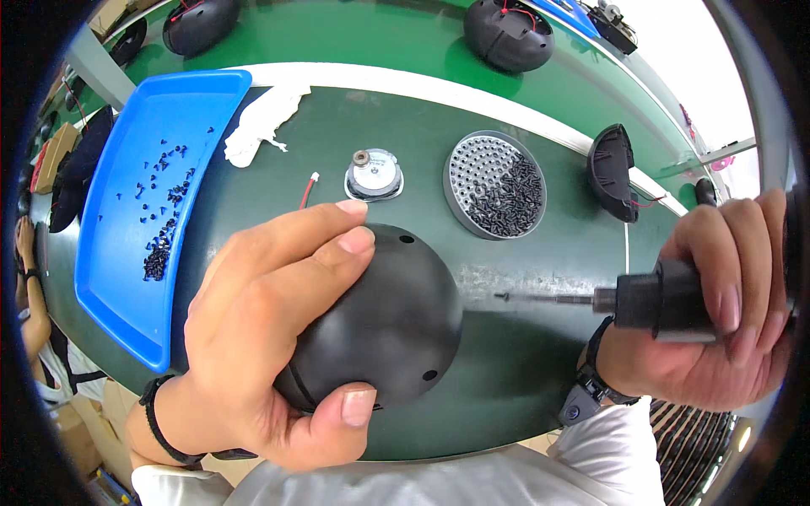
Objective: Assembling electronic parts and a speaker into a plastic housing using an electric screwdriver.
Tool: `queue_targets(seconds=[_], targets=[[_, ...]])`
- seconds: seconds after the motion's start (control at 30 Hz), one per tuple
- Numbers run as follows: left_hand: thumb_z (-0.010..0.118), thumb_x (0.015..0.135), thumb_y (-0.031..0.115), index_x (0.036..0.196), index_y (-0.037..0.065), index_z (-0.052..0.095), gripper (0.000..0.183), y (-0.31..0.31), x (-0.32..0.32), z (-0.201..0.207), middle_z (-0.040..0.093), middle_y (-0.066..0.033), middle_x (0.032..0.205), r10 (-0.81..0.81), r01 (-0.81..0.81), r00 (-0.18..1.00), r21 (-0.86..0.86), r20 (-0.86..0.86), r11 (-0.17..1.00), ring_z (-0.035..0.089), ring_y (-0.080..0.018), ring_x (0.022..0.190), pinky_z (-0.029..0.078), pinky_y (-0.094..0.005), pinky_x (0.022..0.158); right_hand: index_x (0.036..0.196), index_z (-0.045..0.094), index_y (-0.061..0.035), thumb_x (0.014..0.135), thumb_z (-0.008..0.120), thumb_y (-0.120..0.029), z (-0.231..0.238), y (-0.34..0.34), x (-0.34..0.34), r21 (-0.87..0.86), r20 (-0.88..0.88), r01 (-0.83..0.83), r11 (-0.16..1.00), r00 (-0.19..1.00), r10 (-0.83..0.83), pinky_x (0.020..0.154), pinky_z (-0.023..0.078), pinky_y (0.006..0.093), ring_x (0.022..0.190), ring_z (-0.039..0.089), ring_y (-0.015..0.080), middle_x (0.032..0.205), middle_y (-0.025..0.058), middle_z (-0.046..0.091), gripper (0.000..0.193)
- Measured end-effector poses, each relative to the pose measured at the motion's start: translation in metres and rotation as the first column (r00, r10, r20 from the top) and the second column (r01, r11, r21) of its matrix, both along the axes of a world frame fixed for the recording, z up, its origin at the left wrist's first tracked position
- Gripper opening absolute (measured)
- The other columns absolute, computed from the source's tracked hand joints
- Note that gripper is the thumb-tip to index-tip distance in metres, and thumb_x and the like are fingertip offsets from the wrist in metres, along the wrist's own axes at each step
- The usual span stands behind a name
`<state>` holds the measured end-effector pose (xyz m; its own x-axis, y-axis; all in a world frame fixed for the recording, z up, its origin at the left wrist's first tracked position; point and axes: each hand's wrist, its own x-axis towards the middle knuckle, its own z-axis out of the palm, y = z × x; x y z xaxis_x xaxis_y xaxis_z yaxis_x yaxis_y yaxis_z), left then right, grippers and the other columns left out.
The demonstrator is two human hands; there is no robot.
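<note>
A rounded black plastic housing (384, 316) rests on the dark green worktop, with small holes showing near its right side. Over its left side lies my left hand (270, 329), fingers and thumb wrapped round it. To the right, my right hand (717, 295) grips a black power screwdriver (654, 299), its thin bit pointing left toward the housing. A small black screw (502, 296) sits at the tip of the bit, apart from the housing. Behind the housing, a red wire with a white connector (313, 179) sticks out.
A round dish (456, 198) holds many black screws; a blue tray (118, 295) at left holds more. A silver disc-shaped motor (374, 174), a white cloth (268, 122) and a black half shell (612, 173) lie around. Black housings (509, 38) stand on the green belt behind. Another person's arm (34, 312) shows far left.
</note>
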<state>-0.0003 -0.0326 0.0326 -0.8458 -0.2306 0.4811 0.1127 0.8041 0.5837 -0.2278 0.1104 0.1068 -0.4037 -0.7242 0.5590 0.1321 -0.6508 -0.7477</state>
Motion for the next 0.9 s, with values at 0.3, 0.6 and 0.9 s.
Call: queue_targets(seconds=[0.3,0.6,0.9], targets=[[0.056,0.085,0.038,0.124,-0.009,0.048,0.062,0.004,0.002,-0.003,0.053,-0.0317,0.125,0.007,-0.006,1.000,0.035,-0.026,0.999,0.056,-0.0376,0.112,0.042,-0.0430,0.099,0.087,0.052,-0.0025,0.086,0.060,-0.006,0.014,0.017,0.016,0.057,-0.015,-0.090,0.994,0.996,0.091,0.067,0.046,0.0297,0.067,0.051,0.0136,0.064,0.0023,0.045,0.009],[0.056,0.084,0.037,0.124,-0.010,0.048,0.062,0.005,0.002,-0.002,0.052,-0.0316,0.126,0.020,-0.019,0.999,0.031,-0.032,0.999,0.055,-0.0370,0.112,0.042,-0.0413,0.098,0.074,0.042,-0.0103,0.076,0.066,0.006,0.015,0.031,0.023,0.193,0.092,-0.166,0.967,0.984,0.151,0.075,0.054,0.0320,0.070,0.058,0.0173,0.065,0.0063,0.052,0.029],[0.075,0.074,0.031,0.114,0.000,0.065,0.052,0.020,0.003,0.034,0.069,-0.0130,0.108,-0.063,0.057,0.995,0.078,0.080,0.995,0.059,-0.0336,0.115,0.021,-0.0498,0.110,0.072,0.044,-0.0083,0.080,0.063,0.007,0.024,0.023,0.044,-0.093,0.148,-0.101,0.990,0.982,0.115,0.070,0.053,0.0278,0.057,0.054,0.0148,0.059,0.0041,0.050,0.027]])
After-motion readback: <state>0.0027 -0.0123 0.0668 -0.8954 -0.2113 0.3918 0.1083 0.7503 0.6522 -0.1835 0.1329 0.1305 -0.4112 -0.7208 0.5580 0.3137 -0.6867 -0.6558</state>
